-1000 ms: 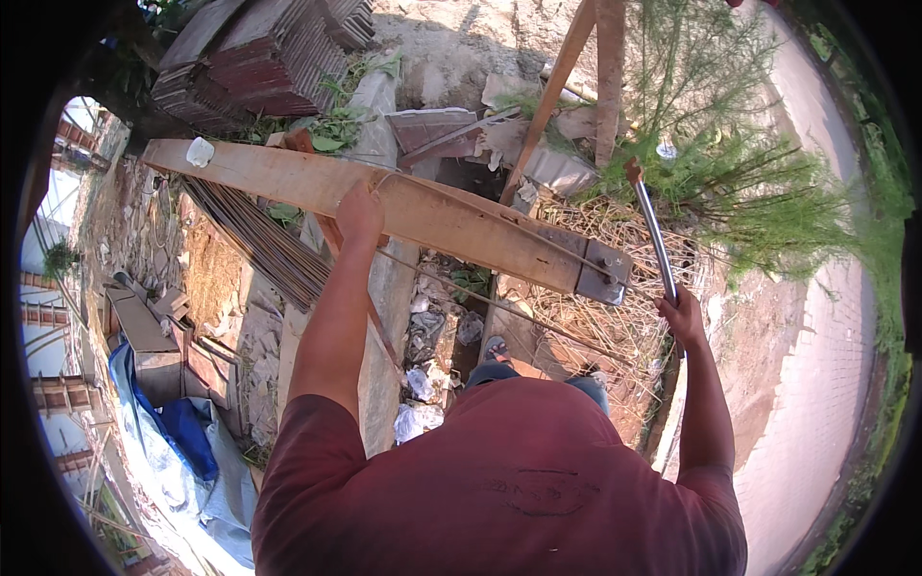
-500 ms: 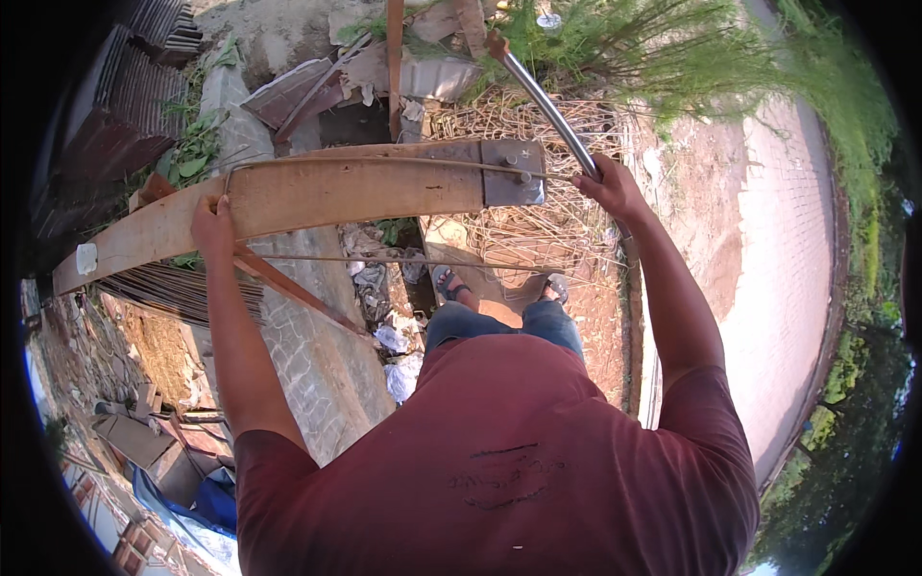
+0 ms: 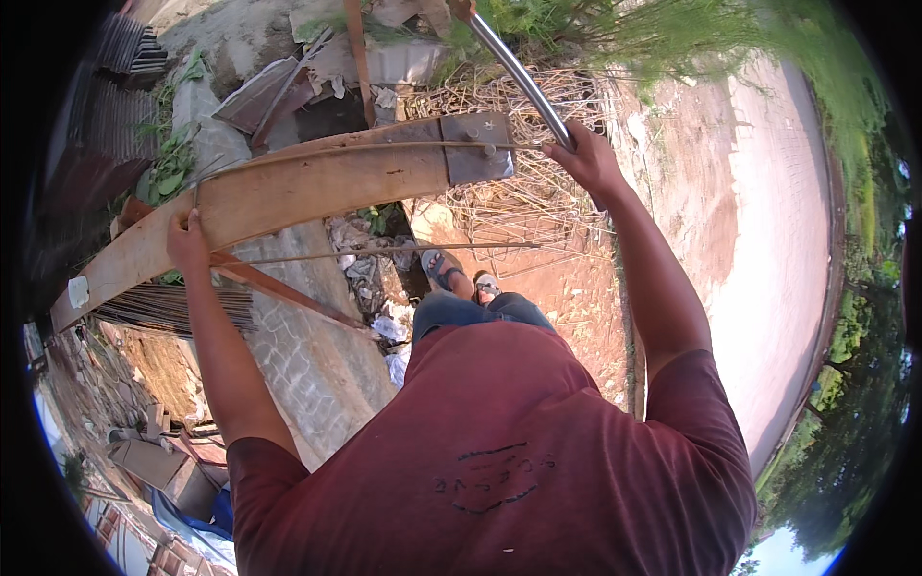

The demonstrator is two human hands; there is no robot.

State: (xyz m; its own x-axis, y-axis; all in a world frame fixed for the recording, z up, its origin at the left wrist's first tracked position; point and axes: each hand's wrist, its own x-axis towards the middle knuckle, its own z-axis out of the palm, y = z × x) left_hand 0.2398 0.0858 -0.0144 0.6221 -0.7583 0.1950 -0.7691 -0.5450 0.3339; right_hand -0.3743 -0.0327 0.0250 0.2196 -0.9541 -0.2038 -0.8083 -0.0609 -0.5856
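A long wooden plank (image 3: 317,187) lies across in front of me, with a dark metal plate (image 3: 477,163) and upright pins at its right end. A thin metal rod (image 3: 384,146) runs along the plank and between the pins. My left hand (image 3: 189,240) is closed on the rod's bent part at the plank's near edge. My right hand (image 3: 588,165) grips a shiny steel bar (image 3: 523,77) with a rusty head, slanting up and left. The rod's right end reaches my right fingers; whether they also hold it cannot be told. Nearer me runs another rod length (image 3: 384,252).
Many bent metal rods (image 3: 519,206) lie in a heap beyond my feet. Straight rods (image 3: 173,307) are bundled below the plank at left. A brown wooden brace (image 3: 298,298) slopes beside a littered ditch (image 3: 370,269). Stacked corrugated sheets (image 3: 110,125) stand far left, green branches (image 3: 663,38) far right.
The view has shifted, so the plank and both hands sit further left in it. My right foot has come closer to my left. Both hands keep their grips.
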